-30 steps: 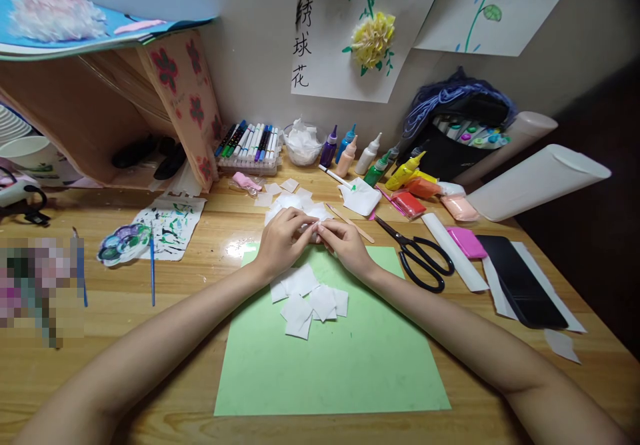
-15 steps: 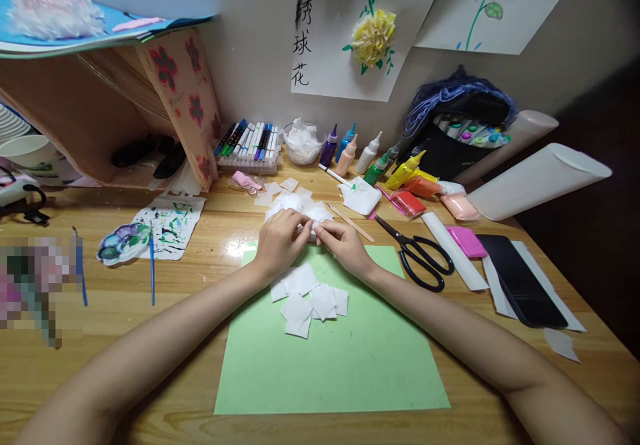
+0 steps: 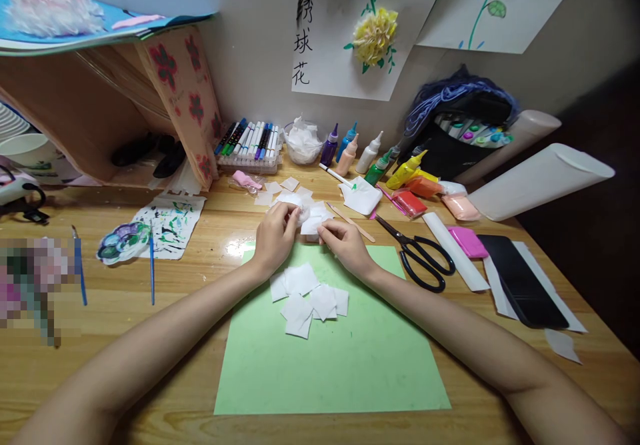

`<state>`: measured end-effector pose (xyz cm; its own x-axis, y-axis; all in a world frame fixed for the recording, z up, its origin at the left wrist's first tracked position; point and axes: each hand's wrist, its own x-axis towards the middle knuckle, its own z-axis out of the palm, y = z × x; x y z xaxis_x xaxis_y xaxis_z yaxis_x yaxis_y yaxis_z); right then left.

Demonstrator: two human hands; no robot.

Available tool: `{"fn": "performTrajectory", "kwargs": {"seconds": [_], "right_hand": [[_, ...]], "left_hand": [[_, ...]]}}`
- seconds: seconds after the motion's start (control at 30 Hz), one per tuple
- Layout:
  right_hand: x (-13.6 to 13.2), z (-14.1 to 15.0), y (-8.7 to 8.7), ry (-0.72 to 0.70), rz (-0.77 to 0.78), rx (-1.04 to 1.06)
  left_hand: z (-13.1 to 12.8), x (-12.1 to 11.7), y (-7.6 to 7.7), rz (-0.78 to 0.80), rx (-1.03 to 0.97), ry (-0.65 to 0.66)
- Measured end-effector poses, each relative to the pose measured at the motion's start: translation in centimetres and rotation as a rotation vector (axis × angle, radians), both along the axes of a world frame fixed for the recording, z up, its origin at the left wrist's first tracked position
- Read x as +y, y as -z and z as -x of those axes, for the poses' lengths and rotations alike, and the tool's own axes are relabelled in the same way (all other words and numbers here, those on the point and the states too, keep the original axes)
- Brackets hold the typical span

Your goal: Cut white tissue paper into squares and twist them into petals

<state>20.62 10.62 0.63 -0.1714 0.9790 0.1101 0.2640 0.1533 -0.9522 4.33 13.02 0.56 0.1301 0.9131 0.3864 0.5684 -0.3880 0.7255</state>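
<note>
Thin white paper squares lie in a heap (image 3: 295,198) at the far edge of the green sheet (image 3: 330,372). Over the heap's left side, my left hand (image 3: 275,237) is closed, thumb and forefinger pinched on a bit of white paper. From the right, my right hand (image 3: 346,240) pinches the near right edge of a white paper square (image 3: 311,225) between thumb and forefinger. Whether that square is loose or still rests on the heap, I cannot tell. More white paper squares (image 3: 299,310) lie overlapping on the green sheet between my forearms.
Black-handled scissors (image 3: 423,255) and a wooden stick (image 3: 353,224) lie to the right, with a phone (image 3: 523,282) beyond. Behind stand paint bottles (image 3: 369,154), a bowl of white paper (image 3: 303,142) and markers (image 3: 250,142). A palette (image 3: 123,242) and paintbrush (image 3: 153,272) lie left.
My hands were together over the near edge of the heap. They have drawn apart, the left slightly up and left, the right slightly right, and a white square shows between them.
</note>
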Motion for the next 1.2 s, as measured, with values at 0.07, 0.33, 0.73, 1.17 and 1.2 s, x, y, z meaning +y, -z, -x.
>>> {"fn": "performTrajectory", "kwargs": {"seconds": [0.07, 0.33, 0.73, 1.17, 1.2], "right_hand": [[0.0, 0.0, 0.1, 0.006, 0.017, 0.019], [0.2, -0.1, 0.2, 0.012, 0.065, 0.047], [0.3, -0.1, 0.3, -0.012, 0.098, 0.1], [0.2, -0.2, -0.3, -0.092, 0.068, 0.051], [0.2, -0.2, -0.4, -0.101, 0.066, 0.05]], "left_hand": [[0.2, 0.3, 0.2, -0.007, -0.026, -0.042], [1.0, 1.2, 0.0, -0.127, 0.013, -0.253], [-0.4, -1.4, -0.8, -0.175, 0.228, 0.12], [-0.3, -1.2, -0.6, -0.151, 0.169, 0.055], [-0.3, -1.1, -0.6, -0.148, 0.166, 0.054]]}}
